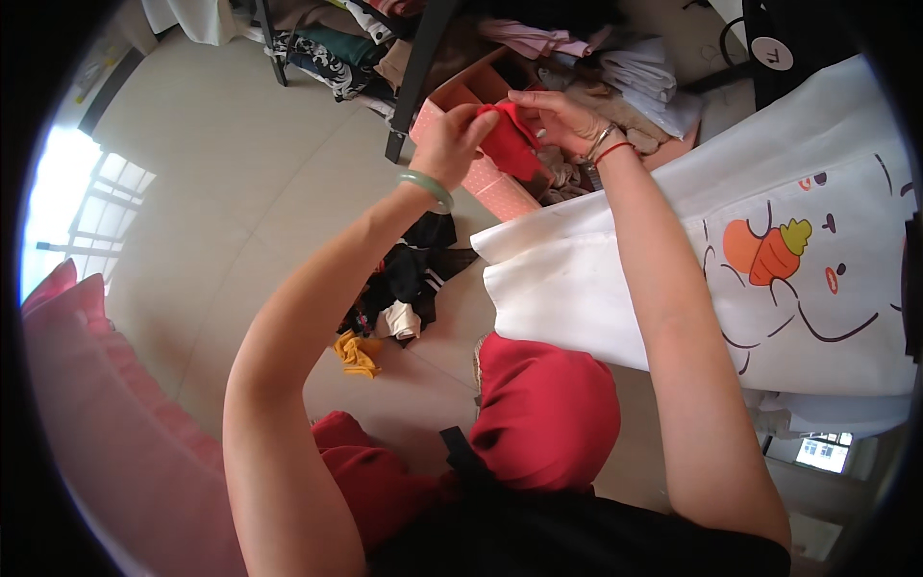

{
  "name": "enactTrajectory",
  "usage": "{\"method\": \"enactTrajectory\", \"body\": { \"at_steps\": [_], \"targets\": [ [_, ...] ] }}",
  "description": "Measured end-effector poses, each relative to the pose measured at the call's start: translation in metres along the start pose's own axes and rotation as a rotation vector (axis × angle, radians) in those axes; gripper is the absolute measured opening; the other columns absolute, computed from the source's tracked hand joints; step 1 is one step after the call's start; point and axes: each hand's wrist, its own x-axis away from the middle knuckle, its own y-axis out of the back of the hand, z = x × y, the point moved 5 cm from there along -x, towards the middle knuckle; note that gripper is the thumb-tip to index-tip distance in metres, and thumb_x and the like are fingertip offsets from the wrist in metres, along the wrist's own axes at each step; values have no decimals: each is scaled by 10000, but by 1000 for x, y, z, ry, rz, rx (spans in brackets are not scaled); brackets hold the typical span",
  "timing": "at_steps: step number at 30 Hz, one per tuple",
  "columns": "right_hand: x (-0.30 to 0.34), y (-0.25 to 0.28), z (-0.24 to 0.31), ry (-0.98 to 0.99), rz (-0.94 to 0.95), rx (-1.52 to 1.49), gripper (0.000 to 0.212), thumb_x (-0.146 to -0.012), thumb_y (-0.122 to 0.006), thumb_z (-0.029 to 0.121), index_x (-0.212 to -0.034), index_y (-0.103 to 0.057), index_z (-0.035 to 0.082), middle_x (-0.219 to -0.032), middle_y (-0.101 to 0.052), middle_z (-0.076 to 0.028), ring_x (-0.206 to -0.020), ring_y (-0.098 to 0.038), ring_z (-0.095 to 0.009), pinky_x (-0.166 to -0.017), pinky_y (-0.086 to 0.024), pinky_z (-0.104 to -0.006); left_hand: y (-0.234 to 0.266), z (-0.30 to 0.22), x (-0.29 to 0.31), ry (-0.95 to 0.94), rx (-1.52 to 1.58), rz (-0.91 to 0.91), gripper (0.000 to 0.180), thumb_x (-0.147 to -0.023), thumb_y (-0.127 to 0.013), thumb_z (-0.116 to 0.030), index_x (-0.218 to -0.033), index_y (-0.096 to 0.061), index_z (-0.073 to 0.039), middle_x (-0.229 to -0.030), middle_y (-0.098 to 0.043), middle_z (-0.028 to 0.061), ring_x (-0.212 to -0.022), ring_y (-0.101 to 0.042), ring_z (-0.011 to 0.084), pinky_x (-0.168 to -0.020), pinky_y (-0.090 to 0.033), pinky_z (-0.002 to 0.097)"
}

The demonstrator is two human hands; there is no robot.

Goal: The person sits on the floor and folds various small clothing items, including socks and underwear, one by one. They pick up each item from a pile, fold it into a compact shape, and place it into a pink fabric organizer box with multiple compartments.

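Note:
My left hand (450,142) and my right hand (562,120) are raised in front of me and both grip a small red piece of cloth (510,144). The left hand pinches its upper left edge; the right hand holds its right side. A green bangle sits on my left wrist, and thin bracelets, one red, on my right. Directly under the hands stands a pink dotted cardboard box (490,178) with its flaps open and crumpled clothes inside.
A large white fabric bag (673,260) with a carrot drawing lies at the right. Dark and yellow garments (399,298) lie heaped on the tiled floor. A black-legged rack (418,67) with folded clothes stands behind. Pink cushion (87,404) at left, red clothing (548,413) on my lap.

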Motion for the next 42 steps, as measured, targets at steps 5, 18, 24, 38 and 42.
{"method": "enactTrajectory", "body": {
  "at_steps": [5,18,24,38,42],
  "targets": [
    [-2,-39,8,57,187,48,535,-837,-681,355,-1273,-517,90,-1218,-552,-67,-1088,-550,-182,-868,-490,-384,37,5,20,211,522,29,446,-953,-525,-350,-1255,-477,-25,-1140,-582,113,-1036,-605,219,-793,-586,413],
    [-40,-135,14,202,239,530,290,-783,-696,192,-1024,-652,38,-949,-668,-23,-875,-622,-103,-715,-528,-275,103,23,105,535,103,51,541,-801,-734,-356,-1257,-547,-132,-1135,-628,38,-1064,-597,156,-923,-465,380],
    [-44,-136,10,148,143,146,204,-806,-626,124,-972,-602,8,-901,-646,-66,-858,-649,-152,-719,-583,-355,123,54,112,647,-33,204,433,-817,-711,-383,-1167,-621,-144,-1073,-651,-5,-1027,-565,89,-920,-411,333],
    [-37,-200,-1,506,270,974,597,-779,-705,268,-1317,-498,112,-1231,-585,-123,-1187,-523,-252,-1009,-389,-351,146,50,99,449,15,370,351,-882,-645,-261,-1157,-605,-45,-940,-676,51,-866,-629,94,-760,-507,240],
    [-44,-183,-7,461,188,1042,434,-775,-690,375,-1072,-639,63,-924,-670,-136,-799,-630,-252,-774,-483,-333,151,30,99,421,-271,420,321,-865,-662,-268,-1089,-623,-42,-899,-677,54,-834,-629,108,-742,-504,244]
  ]
}}
